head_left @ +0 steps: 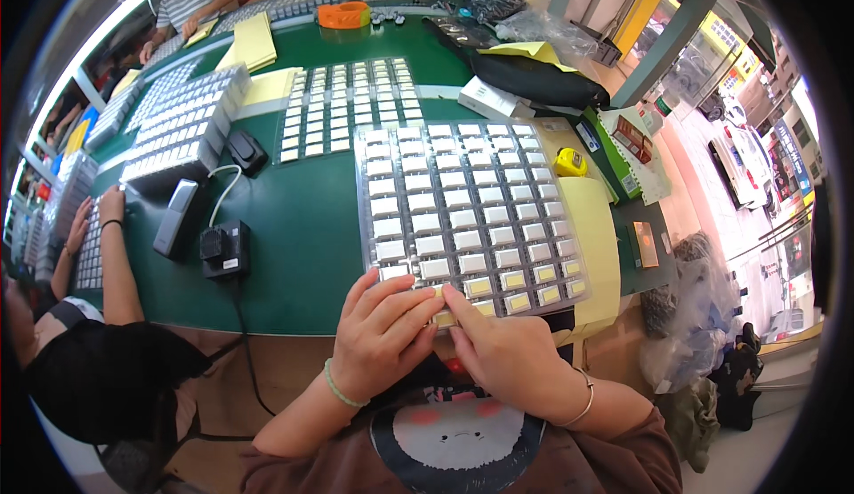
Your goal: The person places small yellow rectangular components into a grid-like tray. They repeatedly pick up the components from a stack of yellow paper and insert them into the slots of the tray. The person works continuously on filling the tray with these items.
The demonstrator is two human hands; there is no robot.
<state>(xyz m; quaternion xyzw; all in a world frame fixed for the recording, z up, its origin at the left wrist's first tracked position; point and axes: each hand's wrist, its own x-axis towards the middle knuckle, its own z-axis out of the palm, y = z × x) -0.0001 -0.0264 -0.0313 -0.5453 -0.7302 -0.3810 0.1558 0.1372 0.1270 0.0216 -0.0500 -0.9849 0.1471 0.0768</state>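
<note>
i see both hands meeting at the near edge of the clear tray (463,214), which lies flat on the green table (302,218). my left hand (381,334) rests on the tray's near left corner, fingers spread a little and curled down over the first cells. my right hand (498,352) sits just beside it, thumb and forefinger pinched together on a small yellow part (443,318) at the tray's front rim; it looks like a strip or label, though the fingers hide most of it. the tray holds rows of small white blocks, and the cells toward its near right corner carry yellow tops. a yellow sheet (598,236) lies under the tray's right side. left of the tray stand a black box (224,249) and a grey scanner (175,216). beyond the tray sits another tray (342,107) of smaller parts. a co-worker's hand (111,205) lies far left of the tray.
</note>
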